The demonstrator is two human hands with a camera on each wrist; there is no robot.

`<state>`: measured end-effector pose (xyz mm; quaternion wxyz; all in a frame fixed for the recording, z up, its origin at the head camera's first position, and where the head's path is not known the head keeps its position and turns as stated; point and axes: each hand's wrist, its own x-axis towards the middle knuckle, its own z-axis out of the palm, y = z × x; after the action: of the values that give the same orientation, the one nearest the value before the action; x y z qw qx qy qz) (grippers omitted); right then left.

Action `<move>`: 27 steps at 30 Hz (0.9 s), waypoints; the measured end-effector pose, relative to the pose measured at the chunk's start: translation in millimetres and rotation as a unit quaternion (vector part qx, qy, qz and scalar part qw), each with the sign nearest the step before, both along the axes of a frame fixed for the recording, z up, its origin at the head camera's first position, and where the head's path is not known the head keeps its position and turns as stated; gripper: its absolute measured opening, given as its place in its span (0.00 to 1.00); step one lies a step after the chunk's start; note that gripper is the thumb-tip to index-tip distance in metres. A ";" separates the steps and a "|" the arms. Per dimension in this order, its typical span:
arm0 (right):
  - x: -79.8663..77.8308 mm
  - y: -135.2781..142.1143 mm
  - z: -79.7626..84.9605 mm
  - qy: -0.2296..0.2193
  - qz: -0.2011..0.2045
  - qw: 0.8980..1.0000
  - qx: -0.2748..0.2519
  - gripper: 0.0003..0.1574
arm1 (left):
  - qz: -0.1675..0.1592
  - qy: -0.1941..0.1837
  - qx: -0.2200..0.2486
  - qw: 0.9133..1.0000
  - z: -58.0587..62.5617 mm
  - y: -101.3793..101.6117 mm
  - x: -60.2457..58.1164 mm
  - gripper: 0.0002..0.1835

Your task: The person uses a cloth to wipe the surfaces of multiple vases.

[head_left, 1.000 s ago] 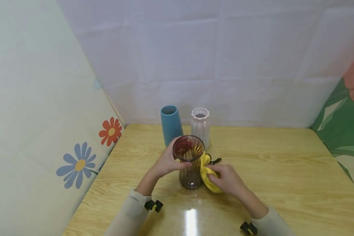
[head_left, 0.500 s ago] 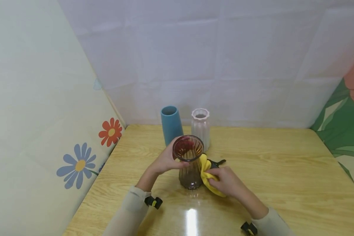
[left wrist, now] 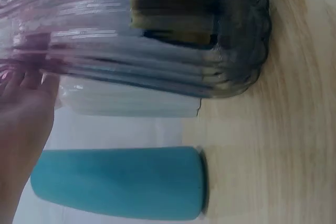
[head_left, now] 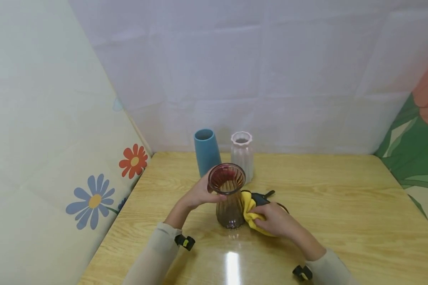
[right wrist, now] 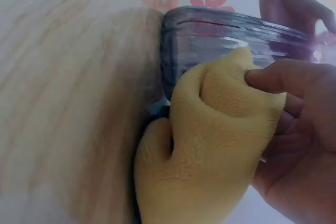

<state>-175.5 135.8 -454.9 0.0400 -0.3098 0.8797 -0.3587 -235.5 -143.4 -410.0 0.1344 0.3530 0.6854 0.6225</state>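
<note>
A ribbed glass vase (head_left: 230,211), purplish at the top and grey toward its base, stands upright in the head view. My left hand (head_left: 199,194) grips its neck from the left, thumb in front and the other fingers behind the glass. On the right side, my right hand (head_left: 279,220) pinches a bunched yellow cloth (head_left: 249,205) that has a dark back and a black loop. In the right wrist view the folded cloth (right wrist: 210,140) overlaps the lower part of the vase (right wrist: 199,35), with the thumb on top of a fold.
Behind the glass vase stand a blue vase (head_left: 207,154) and a pale pink fluted vase (head_left: 242,158) with a scalloped rim. All rest on a wooden table (head_left: 335,190) backed by a white sheet (head_left: 214,71). A flower-printed panel (head_left: 57,130) borders the left.
My right hand and the cloth have shifted slightly down and right, and more of the cloth's dark back shows. My left hand and the glass vase have barely moved.
</note>
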 end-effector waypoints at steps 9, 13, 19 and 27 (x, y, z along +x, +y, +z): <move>-2.9 20.7 41.4 -0.039 -0.147 0.974 -0.169 0.18 | 0.089 0.028 0.017 0.995 3.2 0.0 23.2 0.65; -5.5 14.6 55.7 -0.047 -0.167 0.950 -0.260 0.21 | 0.176 0.034 0.013 0.984 4.7 11.8 37.0 0.62; -13.8 -0.1 55.0 -0.057 -0.141 0.930 -0.334 0.20 | 0.248 0.021 -0.013 0.968 6.7 26.8 46.6 0.58; -17.3 -12.6 48.9 -0.090 -0.113 0.925 -0.352 0.22 | 0.282 0.047 -0.029 0.958 6.5 31.9 47.3 0.53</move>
<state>-192.9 123.3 -406.0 -0.0338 -0.1692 0.7184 -0.6739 -188.2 -111.5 -403.5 -0.0692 0.1703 0.7804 0.5976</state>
